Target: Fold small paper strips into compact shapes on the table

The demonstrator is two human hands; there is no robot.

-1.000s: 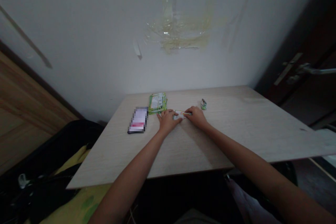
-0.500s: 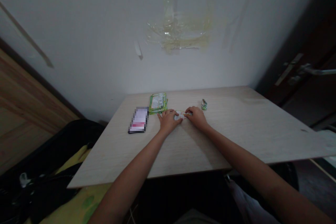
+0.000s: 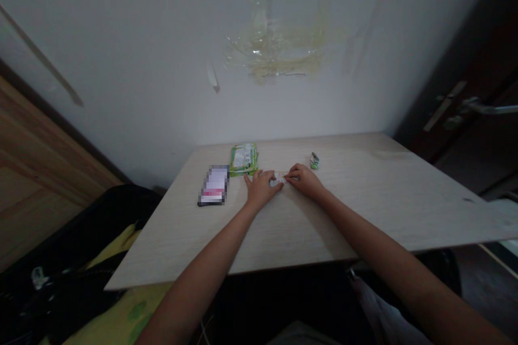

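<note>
Both of my hands rest on a pale wooden table (image 3: pixel 364 210) near its far side. Between them lies a small whitish wrapper (image 3: pixel 278 178) with coloured print. My left hand (image 3: pixel 259 187) lies on the wrapper's left part, fingers spread and pressing down. My right hand (image 3: pixel 304 179) pinches the wrapper's right edge with its fingertips. A green packet (image 3: pixel 243 158) lies just beyond my left hand.
A phone (image 3: pixel 213 185) with a lit screen lies on the table left of my hands. A small crumpled green wrapper (image 3: pixel 314 160) sits to the right of my right hand. A white wall stands behind the table, a dark door with a metal handle (image 3: pixel 469 105) at right.
Both hands stay on the small wrapper. The right hand's fingers have drawn slightly closer to the left hand, and less of the wrapper shows.
</note>
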